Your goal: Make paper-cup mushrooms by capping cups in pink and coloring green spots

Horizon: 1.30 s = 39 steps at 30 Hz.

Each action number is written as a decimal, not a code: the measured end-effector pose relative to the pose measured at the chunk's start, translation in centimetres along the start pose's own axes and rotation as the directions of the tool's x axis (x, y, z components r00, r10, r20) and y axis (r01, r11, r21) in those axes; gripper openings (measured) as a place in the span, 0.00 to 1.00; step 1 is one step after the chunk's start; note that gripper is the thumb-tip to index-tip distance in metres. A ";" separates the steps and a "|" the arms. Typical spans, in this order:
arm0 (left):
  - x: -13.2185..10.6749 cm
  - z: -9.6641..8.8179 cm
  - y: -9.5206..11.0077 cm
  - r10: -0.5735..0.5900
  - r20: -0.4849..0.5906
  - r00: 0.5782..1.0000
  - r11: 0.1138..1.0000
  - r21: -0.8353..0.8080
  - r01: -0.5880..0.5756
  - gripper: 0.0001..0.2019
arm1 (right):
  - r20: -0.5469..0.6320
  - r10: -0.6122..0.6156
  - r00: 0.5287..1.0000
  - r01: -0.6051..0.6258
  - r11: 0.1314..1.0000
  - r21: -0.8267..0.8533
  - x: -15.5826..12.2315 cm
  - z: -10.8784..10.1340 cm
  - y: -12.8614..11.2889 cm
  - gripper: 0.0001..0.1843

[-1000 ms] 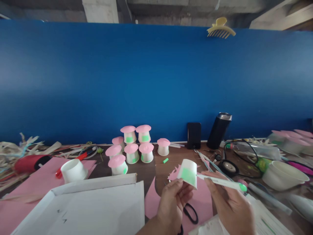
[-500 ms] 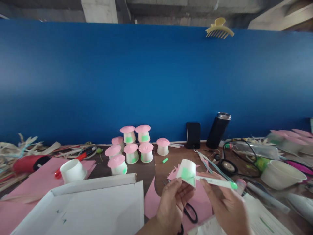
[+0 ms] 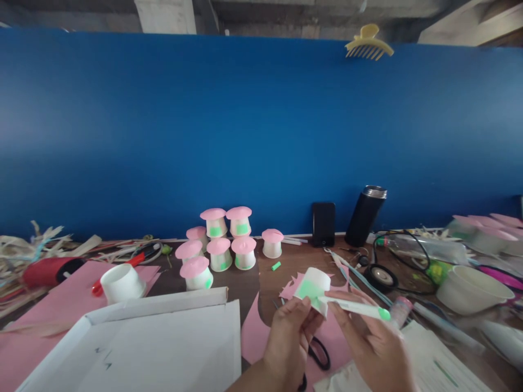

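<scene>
Holding cup (image 3: 314, 285) w/ left hand (image 3: 288, 340); right hand (image 3: 373, 348) probably pressing pen (image 3: 354, 307).

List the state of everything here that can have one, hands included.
Left hand, gripping the white paper cup with green patch, tilted.
Right hand, holding the white green-ended pen against that cup.
Black steel-rimmed tumbler, standing.
Black phone, propped against the blue wall.
Pink-topped white paper cups, upside down, some stacked.

Against the blue partition (image 3: 163, 136), topped by a yellow hair claw (image 3: 369, 44), stand pink-capped cups (image 3: 220, 247), a black phone (image 3: 323, 224) and a dark flask (image 3: 365, 216), with an upturned white cup (image 3: 121, 283) beside a white cardboard tray (image 3: 163, 337).
</scene>
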<state>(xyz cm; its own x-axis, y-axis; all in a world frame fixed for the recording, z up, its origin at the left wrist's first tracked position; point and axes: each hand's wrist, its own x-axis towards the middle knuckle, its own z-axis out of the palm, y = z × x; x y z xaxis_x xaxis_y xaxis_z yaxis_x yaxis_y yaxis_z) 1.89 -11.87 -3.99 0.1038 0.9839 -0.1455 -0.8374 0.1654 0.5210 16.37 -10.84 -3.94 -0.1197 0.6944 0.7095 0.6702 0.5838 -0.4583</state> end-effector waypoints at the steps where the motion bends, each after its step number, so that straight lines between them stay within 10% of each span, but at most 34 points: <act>1: 0.0 0.0 0.0 0.005 0.002 1.000 1.000 -0.015 -0.005 0.05 | 0.004 0.006 1.000 -0.006 1.000 -0.014 0.0 0.0 0.0 0.11; 39: -0.2 0.1 -0.4 -0.067 -0.227 0.972 0.986 -0.165 0.030 0.03 | -0.007 0.034 0.999 -0.035 0.993 -0.115 0.5 -0.5 -0.5 0.11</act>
<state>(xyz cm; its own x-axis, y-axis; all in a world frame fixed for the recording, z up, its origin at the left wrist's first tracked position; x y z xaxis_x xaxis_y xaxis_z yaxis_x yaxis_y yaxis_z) 2.27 -12.08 -4.05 0.0356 0.9295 -0.3670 -0.9112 0.1810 0.3702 16.37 -11.01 -3.06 -0.0917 0.7109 0.6973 0.7535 0.5073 -0.4181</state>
